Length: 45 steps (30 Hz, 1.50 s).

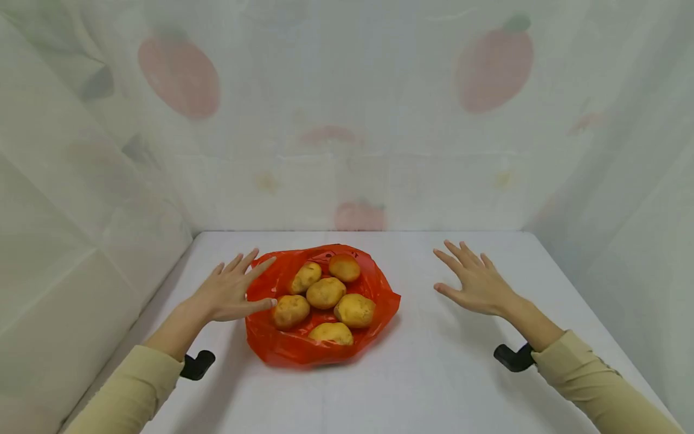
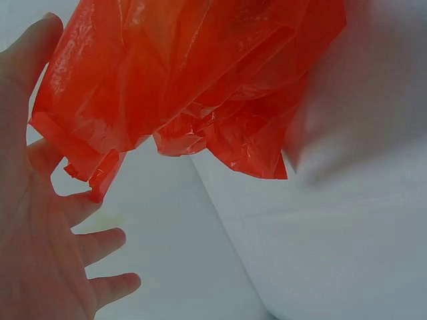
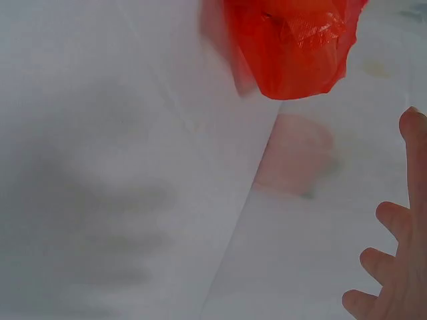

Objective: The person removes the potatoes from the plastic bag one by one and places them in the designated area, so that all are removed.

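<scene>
A red plastic bag (image 1: 303,355) lies spread wide on the table, its mouth facing up. Several yellow potatoes (image 1: 326,293) rest inside it. My left hand (image 1: 230,290) is at the bag's left side with fingers spread, thumb and forefinger over its rim; whether they touch the plastic I cannot tell. In the left wrist view the bag's side (image 2: 167,73) hangs close beside that hand. My right hand (image 1: 477,283) hovers over the table to the right, apart from the bag, fingers spread and holding nothing. The right wrist view shows the bag (image 3: 293,53) beyond the fingertips.
A white-covered table (image 1: 423,386) bears the bag. Pale curtains printed with faded fruit (image 1: 401,120) stand behind it and at both sides. Black wrist mounts (image 1: 197,364) stick out below both hands.
</scene>
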### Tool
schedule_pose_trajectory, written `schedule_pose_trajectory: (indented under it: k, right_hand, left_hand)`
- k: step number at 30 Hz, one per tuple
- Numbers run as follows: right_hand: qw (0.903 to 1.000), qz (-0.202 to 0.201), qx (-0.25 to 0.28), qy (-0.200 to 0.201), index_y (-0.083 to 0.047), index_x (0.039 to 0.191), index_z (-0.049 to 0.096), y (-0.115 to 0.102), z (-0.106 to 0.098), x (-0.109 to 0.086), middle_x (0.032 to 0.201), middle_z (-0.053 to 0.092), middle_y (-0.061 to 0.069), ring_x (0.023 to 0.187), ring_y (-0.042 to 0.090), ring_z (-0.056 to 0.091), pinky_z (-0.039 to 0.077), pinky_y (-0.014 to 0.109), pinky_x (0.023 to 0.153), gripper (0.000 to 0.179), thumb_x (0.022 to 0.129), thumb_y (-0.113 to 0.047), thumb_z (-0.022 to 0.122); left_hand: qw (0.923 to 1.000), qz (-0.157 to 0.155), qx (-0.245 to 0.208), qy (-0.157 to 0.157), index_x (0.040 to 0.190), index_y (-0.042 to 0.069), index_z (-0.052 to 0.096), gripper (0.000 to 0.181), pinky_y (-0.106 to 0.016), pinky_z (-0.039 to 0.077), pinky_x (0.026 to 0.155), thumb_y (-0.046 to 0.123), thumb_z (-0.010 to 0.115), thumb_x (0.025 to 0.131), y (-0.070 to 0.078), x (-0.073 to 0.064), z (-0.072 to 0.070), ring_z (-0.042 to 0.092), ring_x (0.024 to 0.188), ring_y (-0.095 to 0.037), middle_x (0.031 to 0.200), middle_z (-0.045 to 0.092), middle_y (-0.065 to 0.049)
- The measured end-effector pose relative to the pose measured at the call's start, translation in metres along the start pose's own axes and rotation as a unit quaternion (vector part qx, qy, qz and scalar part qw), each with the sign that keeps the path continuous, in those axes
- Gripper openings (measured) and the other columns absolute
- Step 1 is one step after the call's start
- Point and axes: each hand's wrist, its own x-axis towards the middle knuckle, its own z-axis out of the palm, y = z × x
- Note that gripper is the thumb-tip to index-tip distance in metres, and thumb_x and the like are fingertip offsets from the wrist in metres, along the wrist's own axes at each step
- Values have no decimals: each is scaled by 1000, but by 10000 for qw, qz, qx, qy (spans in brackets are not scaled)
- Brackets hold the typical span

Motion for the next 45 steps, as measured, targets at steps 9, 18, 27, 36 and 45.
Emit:
schedule_pose_trajectory:
  k: [9, 18, 27, 36, 45]
  right_hand:
    - [9965, -553, 278, 565, -19, 134, 34, -14, 1, 8, 139, 29, 9, 124, 36, 27, 26, 57, 93, 66, 79, -50, 53]
    - [9940, -627, 586, 679, -20, 134, 34, -27, 5, 16, 138, 31, 8, 125, 33, 28, 28, 55, 94, 66, 79, -50, 54]
    - [9924, -623, 894, 568, -24, 134, 33, -43, 11, 22, 139, 29, 3, 126, 26, 28, 32, 50, 94, 65, 79, -52, 52]
    - [9875, -807, 1188, 647, -23, 133, 34, -59, 17, 30, 138, 30, 3, 122, 23, 32, 39, 48, 89, 64, 79, -50, 54]
    - [9846, -929, 1353, 607, -25, 134, 33, -73, 25, 35, 138, 29, 1, 122, 21, 32, 42, 45, 86, 64, 79, -54, 50]
  left_hand:
    - [9991, -61, -414, 3, 138, 26, 24, 85, -60, 28, 89, 73, 42, 70, -1, 2, 5, 33, 117, -41, 139, 21, -19]
    - [9943, -365, -955, -317, 137, 29, 25, 83, -60, 38, 77, 71, 45, 69, -3, 1, 11, 43, 107, -45, 133, 29, -25]
    - [9839, -265, -1757, -191, 137, 28, 28, 78, -62, 33, 83, 60, 56, 72, -3, 4, 22, 35, 117, -40, 132, 36, -20]
    - [9693, -184, -2449, -114, 135, 19, 34, 73, -55, 36, 88, 45, 64, 73, -4, 7, 31, 37, 117, -34, 131, 39, -15]
    - [9630, -221, -2687, 18, 134, 11, 33, 76, -48, 41, 86, 34, 69, 71, -6, 7, 36, 42, 112, -31, 128, 41, -15]
